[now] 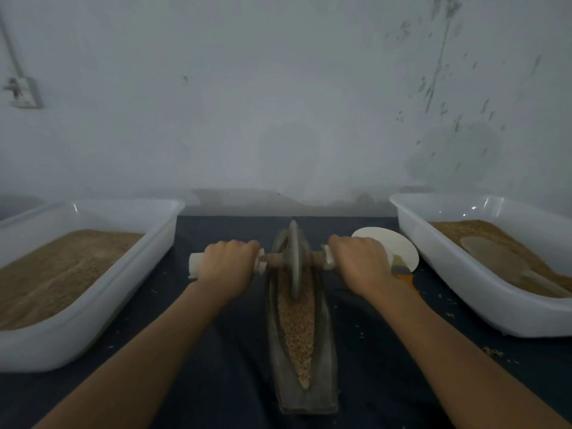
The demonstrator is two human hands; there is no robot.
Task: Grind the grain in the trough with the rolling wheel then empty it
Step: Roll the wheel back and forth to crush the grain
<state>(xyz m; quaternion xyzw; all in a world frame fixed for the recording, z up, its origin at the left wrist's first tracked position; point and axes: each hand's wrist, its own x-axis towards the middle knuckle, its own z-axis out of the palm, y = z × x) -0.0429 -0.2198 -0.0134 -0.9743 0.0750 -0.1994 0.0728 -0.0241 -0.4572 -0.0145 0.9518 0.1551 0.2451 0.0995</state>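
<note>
Dark boat-shaped trough [301, 360], tan grain [296, 329] inside, grey wheel [294, 258] upright w/ axle

The trough [301, 335] lies between the left tub [93, 305] and right tub [483, 292].

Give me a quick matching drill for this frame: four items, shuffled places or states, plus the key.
Items:
1. rolling wheel
2. left tub
3. white disc
4. left hand

States:
A. lies flat behind the right hand
B. stands in the far end of the trough
C. grips a wrapped axle handle
D. holds fine brown meal

Pairs: 1-B, 2-D, 3-A, 4-C
</note>
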